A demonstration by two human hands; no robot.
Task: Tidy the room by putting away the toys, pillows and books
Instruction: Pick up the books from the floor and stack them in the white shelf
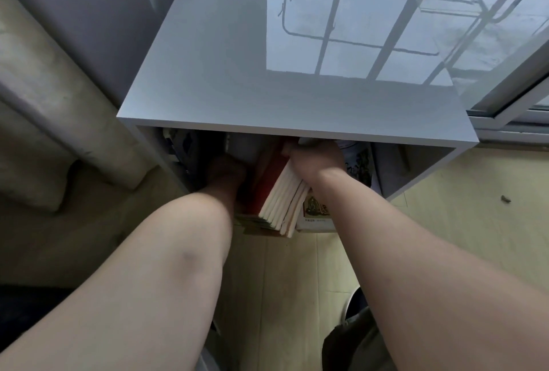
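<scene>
Yellowish floor (445, 222) runs under a white shelf (267, 97) beside the window (505, 29). In its dark opening the left hand (227, 171) likely steadies the row, though its grip cannot be made out. The right hand (312, 162) curls its grip over a book stack (283, 201), keeping it upright and half inside the shelf.

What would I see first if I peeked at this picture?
Two bare arms reach from the bottom of the picture into a white shelf unit. In the middle, the right hand grips a bundle of books with white page edges and a red cover, while the left hand sits in shadow beside them. Up on the shelf's shiny top lies a window reflection.
</scene>
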